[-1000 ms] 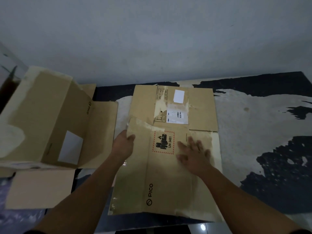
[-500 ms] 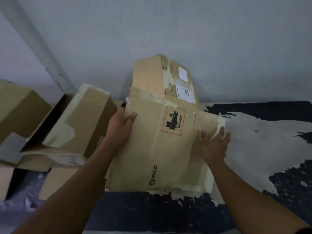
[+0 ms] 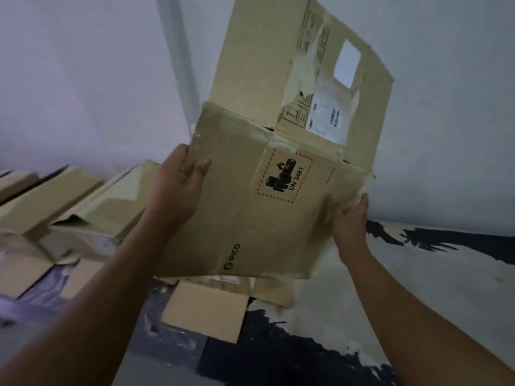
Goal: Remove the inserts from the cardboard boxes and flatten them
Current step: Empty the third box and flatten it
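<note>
Dim, soft, wide-angle edge distortion

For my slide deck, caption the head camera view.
Left hand and right hand hold a flattened cardboard box aloft.

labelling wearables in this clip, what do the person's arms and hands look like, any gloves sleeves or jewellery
Both forearms are bare as far as the frame shows; no sleeve edge is in view. The left hand and right hand are ungloved. No watch, bracelet or ring shows on the visible sides, though the light is dim.
</note>
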Demonstrator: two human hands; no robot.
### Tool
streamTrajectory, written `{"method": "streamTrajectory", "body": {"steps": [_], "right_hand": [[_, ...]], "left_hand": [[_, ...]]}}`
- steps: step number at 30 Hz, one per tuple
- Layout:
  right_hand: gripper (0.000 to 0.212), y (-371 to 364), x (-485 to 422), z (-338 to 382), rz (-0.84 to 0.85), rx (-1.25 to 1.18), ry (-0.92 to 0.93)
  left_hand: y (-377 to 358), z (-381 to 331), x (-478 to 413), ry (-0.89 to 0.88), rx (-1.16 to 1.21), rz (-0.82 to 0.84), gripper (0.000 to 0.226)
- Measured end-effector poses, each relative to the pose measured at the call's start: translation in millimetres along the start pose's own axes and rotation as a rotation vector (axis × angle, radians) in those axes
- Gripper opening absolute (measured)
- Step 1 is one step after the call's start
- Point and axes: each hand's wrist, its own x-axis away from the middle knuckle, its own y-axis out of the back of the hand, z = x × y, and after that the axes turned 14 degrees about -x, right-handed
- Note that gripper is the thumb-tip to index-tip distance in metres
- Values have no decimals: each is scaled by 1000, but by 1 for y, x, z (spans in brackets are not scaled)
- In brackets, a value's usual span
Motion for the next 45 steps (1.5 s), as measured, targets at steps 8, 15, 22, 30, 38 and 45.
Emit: {"method": "streamTrajectory", "body": {"steps": [8,15,22,30,38,45], "right_hand": [[75,-137,93,30,143,-122,11],[41,-275,193,22,322,-49,135],[23,-426,279,1,633,25,314],[12,-641,361,-28,837,-37,282],[25,-835,438,-56,952,-45,163],[15,-1005,520,-110,890,-14,149]], "left_hand": [[152,119,35,134,-85,-235,14],[250,234,79,339,-248,-433,9],[339,338,119,524,-374,-574,17],[438,499,88,670,-476,-649,19],[536,656,44,772,-491,-641,28],[627,836,15,852,-364,-474,16]]}}
